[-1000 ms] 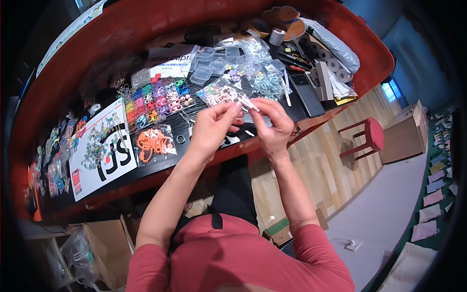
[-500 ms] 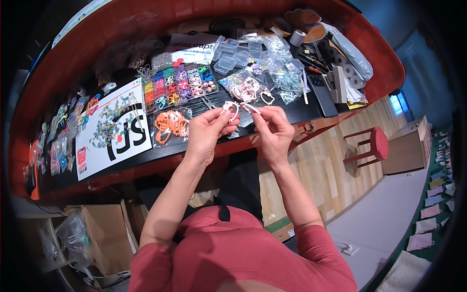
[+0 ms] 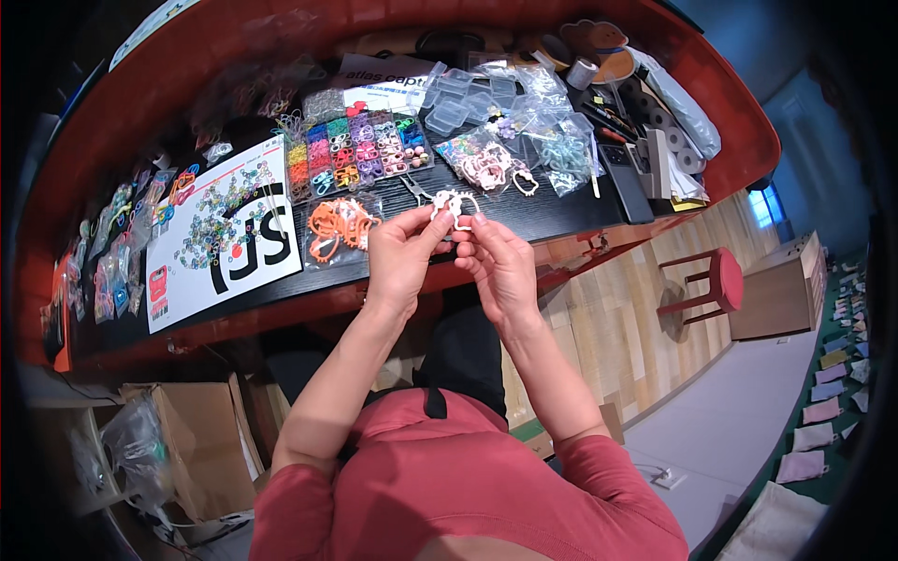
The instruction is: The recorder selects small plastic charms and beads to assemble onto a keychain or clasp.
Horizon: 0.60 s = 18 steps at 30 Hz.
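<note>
White, thin-rimmed plastic-looking loops [image 3: 455, 199] sit between the person's fingertips, above the near edge of a long black ribbed table [image 3: 585, 208]. Half a second ago each hand had its own loop, with a clear gap between; now the hands have drawn in and the loops meet or overlap. From here that reads as the two being brought together rather than handled apart, though I can't tell whether they're linked. The left hand [image 3: 400, 257] pinches its side between thumb and fingers. The right hand [image 3: 505, 271] has curled fingers and its tips at the loops' right edge; whether they nip or merely touch, I can't tell. Just beyond the grip lie small metal pliers [image 3: 417, 190]; beyond and right, a clear bag of pale pink loops [image 3: 485, 168]; to its left, a clear bag of orange loops [image 3: 341, 229].
</note>
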{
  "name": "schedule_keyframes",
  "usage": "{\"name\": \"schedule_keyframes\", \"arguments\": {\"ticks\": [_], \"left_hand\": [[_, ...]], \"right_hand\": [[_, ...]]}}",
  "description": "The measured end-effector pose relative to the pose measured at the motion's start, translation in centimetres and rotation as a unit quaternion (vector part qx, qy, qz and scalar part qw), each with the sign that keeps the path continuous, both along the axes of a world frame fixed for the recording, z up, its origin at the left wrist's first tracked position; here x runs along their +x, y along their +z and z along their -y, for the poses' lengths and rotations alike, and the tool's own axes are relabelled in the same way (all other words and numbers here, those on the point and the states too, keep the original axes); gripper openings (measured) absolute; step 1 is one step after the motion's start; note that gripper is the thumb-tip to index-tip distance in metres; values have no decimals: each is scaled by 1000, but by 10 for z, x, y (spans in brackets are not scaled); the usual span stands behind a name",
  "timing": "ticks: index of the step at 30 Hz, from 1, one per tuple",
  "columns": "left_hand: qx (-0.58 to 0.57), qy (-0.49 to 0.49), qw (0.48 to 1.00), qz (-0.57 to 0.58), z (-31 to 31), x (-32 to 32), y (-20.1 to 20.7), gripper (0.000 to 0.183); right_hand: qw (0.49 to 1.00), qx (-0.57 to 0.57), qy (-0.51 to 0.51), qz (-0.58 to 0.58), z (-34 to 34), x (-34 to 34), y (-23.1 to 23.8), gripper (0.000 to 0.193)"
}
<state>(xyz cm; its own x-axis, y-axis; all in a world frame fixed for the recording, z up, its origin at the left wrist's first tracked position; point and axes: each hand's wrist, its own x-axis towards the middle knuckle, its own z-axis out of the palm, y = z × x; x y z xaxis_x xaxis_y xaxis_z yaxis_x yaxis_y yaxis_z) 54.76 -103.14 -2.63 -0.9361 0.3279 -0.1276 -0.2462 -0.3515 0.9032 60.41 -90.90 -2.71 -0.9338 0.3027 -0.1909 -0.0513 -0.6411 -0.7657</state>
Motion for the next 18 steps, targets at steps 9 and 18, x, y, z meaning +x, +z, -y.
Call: {"name": "schedule_keyframes", "arguments": {"ticks": [9, 18], "left_hand": [[0, -18, 1000, -16, 5, 5, 3, 16], [-29, 1, 999, -37, 10, 4, -1, 18]], "right_hand": [[992, 121, -20, -17, 10, 3, -7, 21], [981, 194, -11, -19, 1, 4, 3, 11]]}}
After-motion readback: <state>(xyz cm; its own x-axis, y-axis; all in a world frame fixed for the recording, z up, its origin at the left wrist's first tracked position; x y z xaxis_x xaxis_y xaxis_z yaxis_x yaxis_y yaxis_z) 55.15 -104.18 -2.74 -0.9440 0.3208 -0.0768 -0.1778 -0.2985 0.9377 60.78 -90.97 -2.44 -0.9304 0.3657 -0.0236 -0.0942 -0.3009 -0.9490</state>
